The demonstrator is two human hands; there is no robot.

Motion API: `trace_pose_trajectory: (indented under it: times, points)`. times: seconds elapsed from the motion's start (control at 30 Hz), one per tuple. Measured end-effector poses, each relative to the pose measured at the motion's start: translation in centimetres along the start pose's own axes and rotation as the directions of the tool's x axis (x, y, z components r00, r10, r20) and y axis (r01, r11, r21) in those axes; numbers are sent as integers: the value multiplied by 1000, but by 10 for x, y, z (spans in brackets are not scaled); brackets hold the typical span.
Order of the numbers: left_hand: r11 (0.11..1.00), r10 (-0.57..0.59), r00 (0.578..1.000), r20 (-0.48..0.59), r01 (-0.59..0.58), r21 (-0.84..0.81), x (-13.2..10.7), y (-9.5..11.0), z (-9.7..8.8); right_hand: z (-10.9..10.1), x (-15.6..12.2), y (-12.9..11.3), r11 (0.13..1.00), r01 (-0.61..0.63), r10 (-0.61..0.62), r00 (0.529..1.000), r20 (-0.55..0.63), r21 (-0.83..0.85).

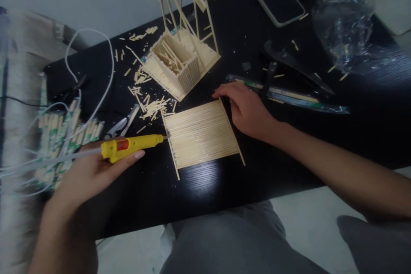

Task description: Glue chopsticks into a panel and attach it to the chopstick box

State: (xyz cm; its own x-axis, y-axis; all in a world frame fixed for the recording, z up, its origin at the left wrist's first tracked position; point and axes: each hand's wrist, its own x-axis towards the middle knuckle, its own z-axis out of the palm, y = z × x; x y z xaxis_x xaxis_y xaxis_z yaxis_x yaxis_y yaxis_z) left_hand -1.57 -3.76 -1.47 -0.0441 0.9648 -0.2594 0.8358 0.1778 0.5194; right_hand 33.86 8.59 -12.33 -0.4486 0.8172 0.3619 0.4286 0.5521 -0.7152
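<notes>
Stick panel (202,132) lying toward desk (144,203) front edge. My left hand (93,175) gripping glue gun (135,146), nozzle (166,137) at left strip (177,173). Right hand (248,109) curling at panel's far right corner, pinch unclear. Should be running nozzle evenly.

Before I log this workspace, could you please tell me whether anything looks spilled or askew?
Yes: stick offcuts lie strewn near the far left corner of the stick panel, untidy against its parallel rows.

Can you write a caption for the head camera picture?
Left hand holds a yellow glue gun at a stick panel, right hand by its corner.
</notes>
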Motion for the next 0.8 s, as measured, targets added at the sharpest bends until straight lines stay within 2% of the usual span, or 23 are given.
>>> trace_pose_trajectory:
  times: [0.27, 0.43, 0.8]
  points:
    - [996, 83, 996, -26, -84, -36, 1, -13, 7, 1, 0, 2, 1000, 4, -4, 1000, 7, 2]
    - [994, 100, 995, -15, -99, 39, 3, -24, 7, 0, 0, 2, 1000, 15, -14, 1000, 25, -9]
    - [976, 142, 990, -20, -137, 170, 9, -20, 4, -1, 0, 2, 1000, 7, -7, 1000, 29, -7]
